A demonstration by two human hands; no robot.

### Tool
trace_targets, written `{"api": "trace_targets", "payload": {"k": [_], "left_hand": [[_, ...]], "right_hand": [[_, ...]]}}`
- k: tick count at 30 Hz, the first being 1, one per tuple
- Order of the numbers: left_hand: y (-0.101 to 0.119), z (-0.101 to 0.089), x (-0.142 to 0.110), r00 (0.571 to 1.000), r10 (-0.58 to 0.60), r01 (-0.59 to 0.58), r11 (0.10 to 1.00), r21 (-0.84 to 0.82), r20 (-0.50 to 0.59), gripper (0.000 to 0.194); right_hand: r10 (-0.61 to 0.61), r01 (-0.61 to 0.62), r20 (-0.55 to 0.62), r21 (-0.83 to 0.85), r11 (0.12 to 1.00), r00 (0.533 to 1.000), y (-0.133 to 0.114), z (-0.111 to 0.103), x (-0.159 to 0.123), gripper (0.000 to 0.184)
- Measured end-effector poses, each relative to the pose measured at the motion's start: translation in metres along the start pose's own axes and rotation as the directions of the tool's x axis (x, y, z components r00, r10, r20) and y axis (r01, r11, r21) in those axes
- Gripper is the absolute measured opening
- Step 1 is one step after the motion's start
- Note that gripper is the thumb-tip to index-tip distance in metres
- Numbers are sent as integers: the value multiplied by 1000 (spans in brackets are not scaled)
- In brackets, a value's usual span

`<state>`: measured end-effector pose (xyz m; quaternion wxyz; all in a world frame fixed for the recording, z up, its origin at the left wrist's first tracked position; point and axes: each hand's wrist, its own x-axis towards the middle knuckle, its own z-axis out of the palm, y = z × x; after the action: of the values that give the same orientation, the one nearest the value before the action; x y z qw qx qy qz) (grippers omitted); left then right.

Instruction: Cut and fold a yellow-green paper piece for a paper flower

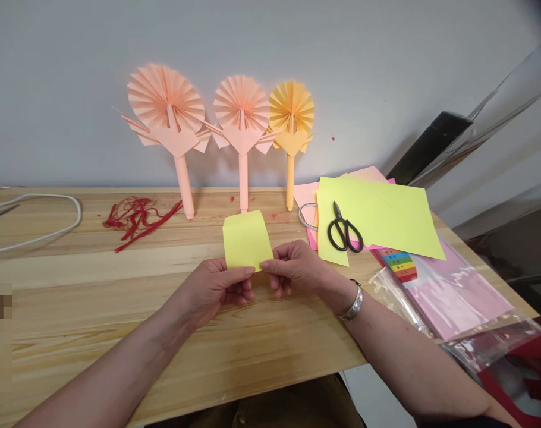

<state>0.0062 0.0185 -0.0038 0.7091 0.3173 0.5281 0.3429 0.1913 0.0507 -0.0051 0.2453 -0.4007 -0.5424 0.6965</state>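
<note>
A small yellow piece of paper [247, 239] is held up above the middle of the wooden table. My left hand [223, 285] pinches its lower edge between thumb and fingers. At the lower right corner, my right hand [292, 267] pinches the same piece. Behind it, a large pink folded-paper fan [163, 95], a second pink paper fan [242, 104] and an orange paper fan [292, 107] lean upright against the wall, each on a rolled paper handle with a heart shape.
Black-handled scissors [344, 232] lie on yellow paper sheets [381, 214] at the right, over pink sheets. Nearer is a clear plastic packet of pink paper [458, 291]. Tangled red threads [134, 217] and a white cable [76, 208] lie on the wooden table [119, 285] at the left.
</note>
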Motion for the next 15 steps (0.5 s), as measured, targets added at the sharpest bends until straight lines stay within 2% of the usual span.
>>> {"api": "trace_targets", "payload": {"k": [9, 15], "left_hand": [[1, 4, -1, 999, 32, -32, 999, 10, -22, 16], [1, 3, -1, 999, 45, -44, 999, 21, -23, 17]], "right_hand": [[7, -7, 8, 15, 1000, 1000, 1, 0, 0, 32], [53, -53, 25, 10, 999, 998, -2, -1, -2, 37]]}}
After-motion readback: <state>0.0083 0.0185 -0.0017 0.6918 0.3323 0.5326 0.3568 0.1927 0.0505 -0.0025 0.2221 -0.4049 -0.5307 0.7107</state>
